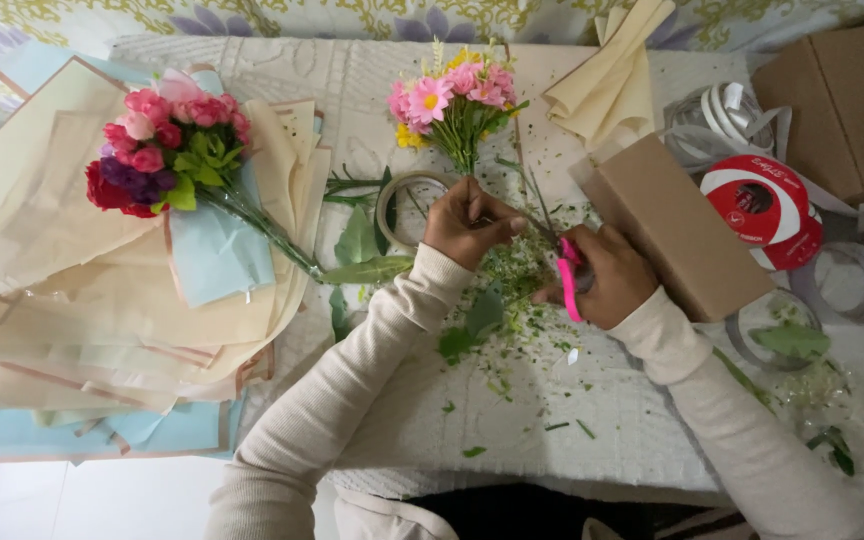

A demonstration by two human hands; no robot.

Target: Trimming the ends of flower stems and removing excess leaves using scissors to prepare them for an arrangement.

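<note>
**Stems under the scissors**

The left hand pinches the green stems of a small pink-and-yellow bunch lying at the far middle of the desk. The right hand is curled around pink-handled scissors, the blades seemingly at the stems, though the fingers hide them. Risk: the blades sit close to the left fingertips, and a slip could nick them or cut a stem too short. A larger bouquet rests on wrapping paper to the left.

White quilted table cover fills centre and lower right of frame. Floral-print cloth w/ purple and yellow-green pattern along top edge. Pale plain floor at lower left. Light soft, even; shadows faint.
</note>
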